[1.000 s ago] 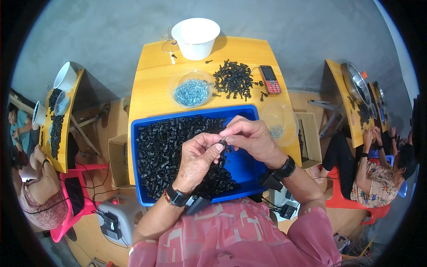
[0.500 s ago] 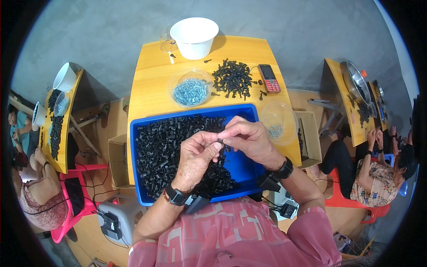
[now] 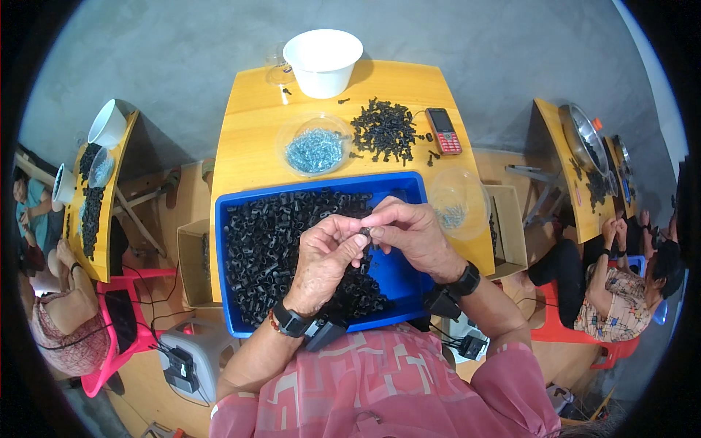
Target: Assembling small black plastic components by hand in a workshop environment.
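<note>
Over the blue tray (image 3: pixel 415 191), my two hands meet fingertip to fingertip. A small black plastic part (image 3: pixel 365 232) shows between them, its finer shape mostly covered by fingers. My left hand (image 3: pixel 326 252) pinches it with thumb and forefinger. From the other side, the thumb and forefinger of my right hand (image 3: pixel 410 232) close on the same part. Beneath them, loose black plastic pieces (image 3: pixel 266 244) fill the tray's left and middle, while its blue floor shows at the right.
Behind the tray stand a clear bowl of silvery screws (image 3: pixel 314 151), a heap of black parts (image 3: pixel 385 131), a red keypad phone (image 3: pixel 443 131) and a white tub (image 3: pixel 322 66). A clear container (image 3: pixel 460 197) with few screws sits right. People work at tables (image 3: pixel 120 186) on both sides.
Both hands stay nearly in place above the tray. The fingers have shifted slightly, and the small black part shows a little more between them.
</note>
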A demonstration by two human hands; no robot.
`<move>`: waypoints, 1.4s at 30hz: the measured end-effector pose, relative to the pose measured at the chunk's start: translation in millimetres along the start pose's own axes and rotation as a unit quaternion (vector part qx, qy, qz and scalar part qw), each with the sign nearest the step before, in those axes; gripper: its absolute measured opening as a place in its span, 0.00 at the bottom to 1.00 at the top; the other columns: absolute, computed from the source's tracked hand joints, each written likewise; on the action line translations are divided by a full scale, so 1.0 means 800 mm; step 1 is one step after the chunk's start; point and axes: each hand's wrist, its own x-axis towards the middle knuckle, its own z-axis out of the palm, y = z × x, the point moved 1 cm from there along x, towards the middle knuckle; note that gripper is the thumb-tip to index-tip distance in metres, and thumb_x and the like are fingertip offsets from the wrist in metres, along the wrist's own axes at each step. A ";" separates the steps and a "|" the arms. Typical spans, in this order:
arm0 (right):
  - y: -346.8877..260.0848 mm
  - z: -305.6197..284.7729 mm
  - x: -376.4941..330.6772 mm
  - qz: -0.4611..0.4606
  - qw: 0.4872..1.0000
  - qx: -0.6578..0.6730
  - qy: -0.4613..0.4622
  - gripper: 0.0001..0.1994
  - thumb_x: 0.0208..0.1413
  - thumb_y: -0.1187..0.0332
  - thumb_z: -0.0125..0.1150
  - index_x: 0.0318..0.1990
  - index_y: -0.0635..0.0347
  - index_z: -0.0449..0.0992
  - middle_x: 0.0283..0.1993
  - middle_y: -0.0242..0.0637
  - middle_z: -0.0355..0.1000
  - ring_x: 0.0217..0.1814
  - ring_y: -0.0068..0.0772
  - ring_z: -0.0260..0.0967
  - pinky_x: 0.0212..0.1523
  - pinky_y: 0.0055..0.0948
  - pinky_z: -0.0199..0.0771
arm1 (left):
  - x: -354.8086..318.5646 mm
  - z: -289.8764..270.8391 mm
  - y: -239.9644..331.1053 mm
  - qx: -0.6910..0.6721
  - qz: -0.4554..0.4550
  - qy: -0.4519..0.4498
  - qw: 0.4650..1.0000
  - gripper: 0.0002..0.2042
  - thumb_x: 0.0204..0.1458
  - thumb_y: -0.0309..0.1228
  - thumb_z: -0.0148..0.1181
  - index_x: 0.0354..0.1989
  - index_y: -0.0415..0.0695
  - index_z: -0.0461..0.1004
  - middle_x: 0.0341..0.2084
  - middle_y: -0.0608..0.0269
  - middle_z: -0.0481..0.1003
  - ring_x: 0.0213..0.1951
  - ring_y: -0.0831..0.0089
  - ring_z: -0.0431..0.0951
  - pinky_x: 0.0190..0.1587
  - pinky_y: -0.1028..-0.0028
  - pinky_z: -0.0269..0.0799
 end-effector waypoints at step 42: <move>-0.011 0.014 -0.034 0.066 0.844 -0.440 -0.300 0.07 0.49 0.75 0.62 0.36 0.67 0.75 0.37 0.50 0.73 0.42 0.55 0.73 0.42 0.44 0.75 | 0.005 -0.018 0.018 -0.088 0.072 0.103 0.988 0.05 0.59 0.26 0.58 0.42 0.40 0.74 0.33 0.59 0.76 0.28 0.78 0.73 0.31 0.77 0.71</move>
